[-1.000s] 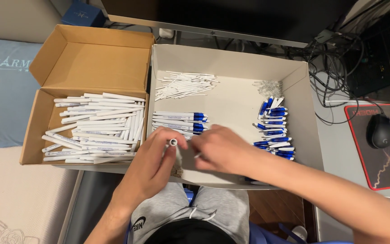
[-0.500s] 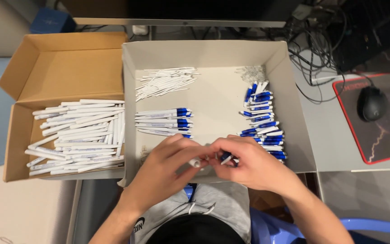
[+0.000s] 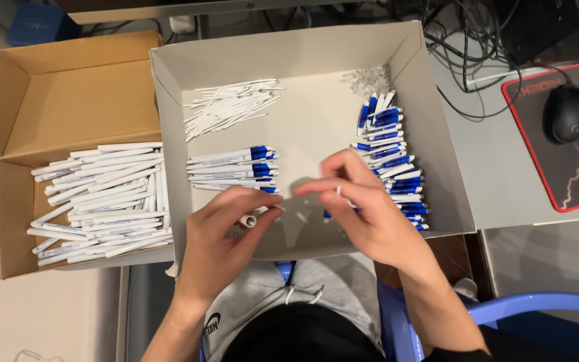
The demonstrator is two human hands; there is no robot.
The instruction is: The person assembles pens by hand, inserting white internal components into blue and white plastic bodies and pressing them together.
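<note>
Low over the grey tray (image 3: 437,154), the left hand (image 3: 219,245) pinches a white pen barrel (image 3: 248,220); the right hand (image 3: 370,208) nips a thin white refill (image 3: 338,191). Blue caps (image 3: 393,157), a cardboard box (image 3: 55,100) and a desk mouse (image 3: 569,112) lie around.

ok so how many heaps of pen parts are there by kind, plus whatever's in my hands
white barrels heap, brown box: 1
thin white refills heap: 1
white-and-blue pens row: 1
blue-and-white parts heap: 1
springs heap: 1
white barrel in left hand: 1
thin white piece in right hand: 1
total: 5 heaps, 2 loose pieces
</note>
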